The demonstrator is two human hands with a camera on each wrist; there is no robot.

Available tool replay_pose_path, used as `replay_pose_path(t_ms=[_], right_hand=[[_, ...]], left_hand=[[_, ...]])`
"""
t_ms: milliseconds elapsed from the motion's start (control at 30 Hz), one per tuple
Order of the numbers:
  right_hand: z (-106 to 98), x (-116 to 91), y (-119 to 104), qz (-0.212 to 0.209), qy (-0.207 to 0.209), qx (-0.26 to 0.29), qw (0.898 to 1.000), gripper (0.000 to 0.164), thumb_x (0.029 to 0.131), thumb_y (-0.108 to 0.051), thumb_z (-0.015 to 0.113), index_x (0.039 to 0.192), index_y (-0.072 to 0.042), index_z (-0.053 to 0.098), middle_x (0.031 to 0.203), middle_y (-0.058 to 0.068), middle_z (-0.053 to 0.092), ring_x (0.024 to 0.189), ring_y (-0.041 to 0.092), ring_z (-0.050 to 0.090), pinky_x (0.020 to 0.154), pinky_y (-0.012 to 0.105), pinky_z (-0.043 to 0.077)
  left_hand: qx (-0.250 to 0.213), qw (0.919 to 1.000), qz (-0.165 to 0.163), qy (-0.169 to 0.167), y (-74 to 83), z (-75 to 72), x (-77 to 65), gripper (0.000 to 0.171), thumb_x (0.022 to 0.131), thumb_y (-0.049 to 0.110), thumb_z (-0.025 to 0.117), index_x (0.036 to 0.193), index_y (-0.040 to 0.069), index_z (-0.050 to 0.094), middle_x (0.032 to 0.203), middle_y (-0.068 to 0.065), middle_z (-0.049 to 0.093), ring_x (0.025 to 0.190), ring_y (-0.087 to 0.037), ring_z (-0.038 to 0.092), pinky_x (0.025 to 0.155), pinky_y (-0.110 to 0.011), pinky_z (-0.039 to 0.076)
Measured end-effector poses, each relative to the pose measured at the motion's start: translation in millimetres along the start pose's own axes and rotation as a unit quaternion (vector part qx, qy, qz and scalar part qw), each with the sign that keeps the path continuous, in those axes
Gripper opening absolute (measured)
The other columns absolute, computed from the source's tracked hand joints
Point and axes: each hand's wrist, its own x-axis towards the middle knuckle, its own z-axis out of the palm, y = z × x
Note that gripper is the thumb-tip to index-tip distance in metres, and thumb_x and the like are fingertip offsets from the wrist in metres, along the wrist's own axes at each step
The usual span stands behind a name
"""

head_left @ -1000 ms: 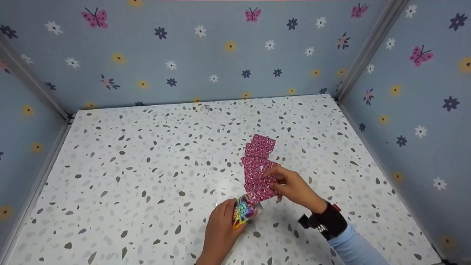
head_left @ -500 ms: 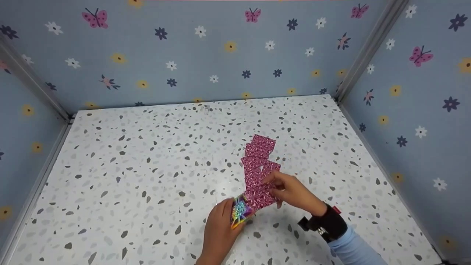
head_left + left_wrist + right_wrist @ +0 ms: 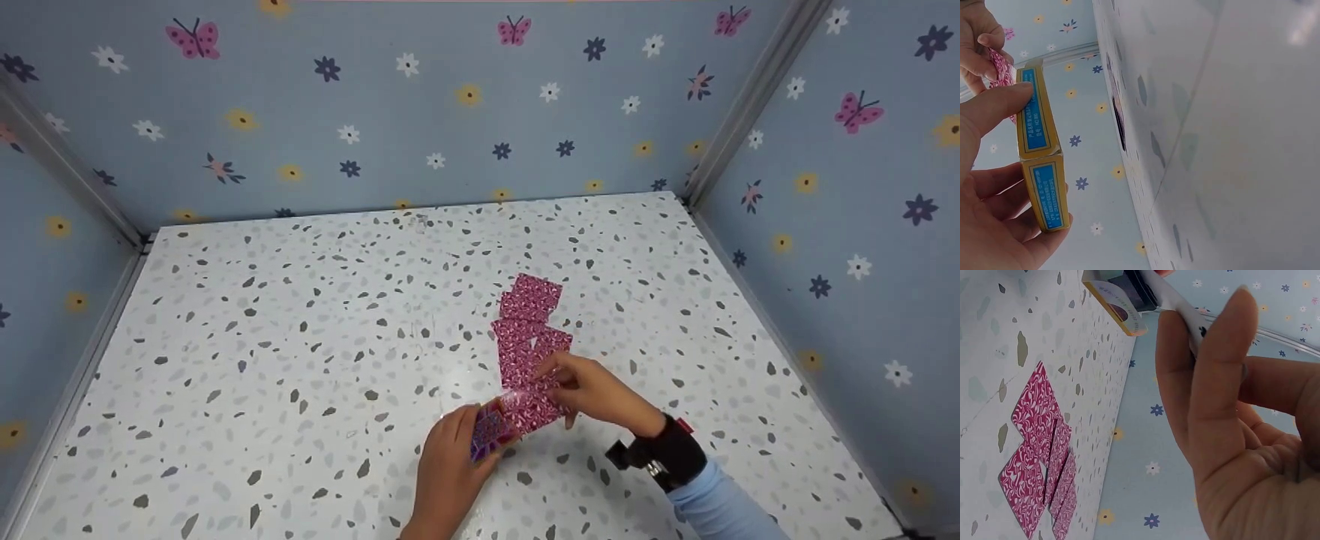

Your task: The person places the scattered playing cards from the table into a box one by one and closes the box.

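My left hand (image 3: 450,469) grips a small playing-card box (image 3: 490,435) with a shiny, colourful face. In the left wrist view, the box's yellow and blue edge (image 3: 1039,118) lies between thumb and fingers. My right hand (image 3: 600,390) pinches a pink-and-white patterned playing card (image 3: 529,411) at the box's open end. Its pale side shows in the right wrist view, near the box's raised flap (image 3: 1120,306). How far the card sits inside the box is hard to tell. Beyond the hands, several pink-backed cards (image 3: 517,356) lie overlapping on the table.
The white speckled table (image 3: 300,360) extends around the hands. Blue panels with flowers and butterflies stand along its back (image 3: 420,112) and right side (image 3: 847,225). A dark strap with a small camera (image 3: 667,454) sits on the right wrist.
The held card has shifted down against the box's open end, with the right hand following slightly. The box has tilted, and its bright face now looks darker. The cards on the table stay put.
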Motion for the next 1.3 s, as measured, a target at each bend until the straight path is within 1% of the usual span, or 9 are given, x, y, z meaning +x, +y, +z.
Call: replay_pose_path(t_ms=[200,367,500,600,733,900,1067,1167,1300], right_hand=[[9.3,3.0,0.9,0.016,-0.006,0.004,1.000,0.026,0.089,0.003,0.052,0.114,-0.003,0.055,0.103,0.018,0.057,0.061,0.012,0.056,0.053,0.044,0.057],[18.9,7.0,2.0,0.008,-0.012,-0.002,1.000,0.028,0.088,0.003,0.053,0.116,-0.002,0.054,0.098,0.018,0.057,0.070,0.016,0.060,0.053,0.043,0.057],[25.8,10.3,2.5,-0.008,-0.018,-0.019,1.000,0.030,0.087,0.004,0.054,0.116,-0.001,0.053,0.097,0.018,0.059,0.072,0.017,0.061,0.053,0.036,0.058],[29.6,11.9,2.4,-0.025,-0.002,-0.064,0.998,0.030,0.086,0.002,0.057,0.115,-0.003,0.056,0.096,0.013,0.061,0.075,0.013,0.059,0.062,0.027,0.058],[33.5,12.9,2.4,-0.042,0.023,-0.117,0.992,0.027,0.084,-0.003,0.061,0.111,-0.006,0.059,0.089,0.007,0.061,0.076,0.007,0.053,0.069,0.020,0.049],[36.1,13.0,2.8,-0.050,0.025,-0.120,0.991,0.030,0.086,-0.006,0.061,0.116,-0.003,0.059,0.084,0.008,0.060,0.071,0.003,0.048,0.063,0.019,0.048],[35.4,11.7,4.7,-0.041,0.032,-0.122,0.991,0.035,0.089,-0.005,0.056,0.124,-0.002,0.056,0.084,0.008,0.061,0.071,0.005,0.052,0.064,0.019,0.049],[35.0,11.5,5.2,-0.043,0.041,-0.112,0.992,0.032,0.088,0.000,0.056,0.121,-0.001,0.055,0.082,0.010,0.061,0.072,0.010,0.056,0.064,0.020,0.052],[37.2,12.0,4.7,-0.053,0.053,-0.107,0.991,0.022,0.086,0.002,0.058,0.108,-0.002,0.056,0.084,0.010,0.061,0.075,0.014,0.059,0.066,0.022,0.053]], left_hand=[[-0.015,0.9998,0.009,-0.001,2.0,0.6,-0.1,0.069,0.063,0.030,0.084,0.122,0.007,0.056,0.117,-0.006,0.060,0.108,-0.023,0.057,0.096,-0.038,0.048],[-0.018,0.9998,0.003,-0.010,1.6,1.3,0.4,0.068,0.064,0.028,0.084,0.122,0.006,0.055,0.116,-0.007,0.060,0.107,-0.023,0.057,0.095,-0.039,0.048],[-0.021,0.9997,0.001,-0.015,1.7,1.1,0.4,0.068,0.065,0.029,0.083,0.123,0.006,0.055,0.116,-0.007,0.060,0.107,-0.023,0.057,0.095,-0.039,0.048],[-0.025,0.9996,0.002,-0.015,1.8,1.0,0.5,0.068,0.065,0.029,0.083,0.123,0.006,0.055,0.116,-0.006,0.059,0.107,-0.023,0.057,0.095,-0.039,0.048],[-0.022,0.9996,0.003,-0.015,1.8,1.1,0.7,0.067,0.066,0.029,0.082,0.122,0.006,0.055,0.115,-0.007,0.059,0.105,-0.022,0.057,0.094,-0.039,0.049],[-0.020,0.9997,0.002,-0.015,2.0,1.0,0.9,0.066,0.065,0.028,0.083,0.121,0.006,0.055,0.114,-0.007,0.060,0.103,-0.022,0.057,0.092,-0.038,0.049],[-0.021,0.9995,-0.002,-0.022,2.0,0.9,0.7,0.066,0.065,0.026,0.083,0.121,0.005,0.055,0.115,-0.007,0.059,0.104,-0.022,0.057,0.092,-0.039,0.049],[-0.020,0.9996,-0.002,-0.019,2.2,0.9,0.8,0.065,0.066,0.027,0.082,0.121,0.005,0.055,0.115,-0.007,0.059,0.104,-0.023,0.057,0.093,-0.039,0.049],[-0.015,0.9998,0.005,-0.011,2.5,1.3,0.5,0.064,0.067,0.028,0.081,0.121,0.006,0.056,0.115,-0.007,0.060,0.104,-0.022,0.058,0.094,-0.038,0.049]])
